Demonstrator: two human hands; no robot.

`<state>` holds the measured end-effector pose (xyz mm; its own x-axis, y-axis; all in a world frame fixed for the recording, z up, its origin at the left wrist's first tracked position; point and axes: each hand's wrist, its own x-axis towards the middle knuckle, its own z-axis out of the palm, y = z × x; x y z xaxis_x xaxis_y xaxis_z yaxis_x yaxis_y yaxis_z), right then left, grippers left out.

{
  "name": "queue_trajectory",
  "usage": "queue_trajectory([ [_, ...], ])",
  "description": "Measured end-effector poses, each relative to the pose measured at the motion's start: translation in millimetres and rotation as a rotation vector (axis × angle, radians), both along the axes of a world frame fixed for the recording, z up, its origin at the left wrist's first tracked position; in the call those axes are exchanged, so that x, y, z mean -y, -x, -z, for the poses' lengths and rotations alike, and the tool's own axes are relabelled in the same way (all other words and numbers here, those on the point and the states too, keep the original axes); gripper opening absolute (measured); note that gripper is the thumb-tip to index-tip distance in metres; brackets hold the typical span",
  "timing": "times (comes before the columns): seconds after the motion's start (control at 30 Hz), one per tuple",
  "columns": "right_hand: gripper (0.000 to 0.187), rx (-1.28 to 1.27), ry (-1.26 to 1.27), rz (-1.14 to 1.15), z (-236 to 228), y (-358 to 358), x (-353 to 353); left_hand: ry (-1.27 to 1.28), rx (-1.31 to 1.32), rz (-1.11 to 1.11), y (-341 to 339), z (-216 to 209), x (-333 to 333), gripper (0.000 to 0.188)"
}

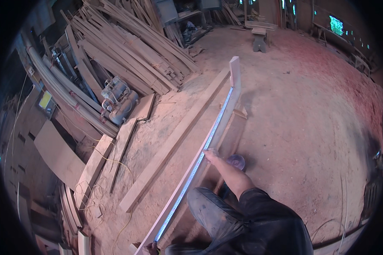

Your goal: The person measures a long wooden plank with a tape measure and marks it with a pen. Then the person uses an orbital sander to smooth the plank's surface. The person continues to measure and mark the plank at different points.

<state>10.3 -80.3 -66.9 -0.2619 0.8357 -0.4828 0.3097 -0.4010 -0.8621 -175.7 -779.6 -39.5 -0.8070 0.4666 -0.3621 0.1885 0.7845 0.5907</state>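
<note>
right hand (pixel 210 154) pressing tape measure (pixel 200 159) on plank (pixel 225 108) | left hand (pixel 151 247) cut off, grip unclear

Tape measure (pixel 200 159) along plank (pixel 225 114)

Far left, against the wall beyond the leaning boards, a small yellow rectangular label (pixel 44 100) sits on a dark box, tilted. Top right, at the back of the shed, a bright green-white rectangular screen (pixel 336 24) glows, with small lit dots scattered beside it. I spot no packages from here.
</note>
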Motion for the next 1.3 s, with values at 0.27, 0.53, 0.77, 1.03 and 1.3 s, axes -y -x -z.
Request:
queue_trajectory([
  [0.27, 0.074, -0.089, 0.252, -0.249, 56.7, 1.7, -5.2, 0.126, -0.123, 0.010, -3.1, -15.7, -36.9, 0.040],
  [0.53, 0.034, 0.008, 0.217, -0.185, 15.7, 25.0, 67.2, 0.152, -0.091, 0.073, -8.9, -54.4, -59.7, 0.037],
  [0.77, 0.026, 0.070, 0.258, -0.096, 16.2, 31.1, 50.3, 0.149, -0.088, -0.111, -2.8, -71.5, -6.3, 0.035],
  [1.03, 0.039, 0.125, 0.213, -0.144, 8.3, 28.8, 43.4, 0.373, 0.008, -0.561, -0.5, -107.8, 168.6, 0.055],
  [1.3, 0.036, 0.077, 0.189, -0.216, -3.7, 43.3, 19.3, 0.315, -0.217, -0.716, 1.8, -66.3, 143.6, 0.050],
])
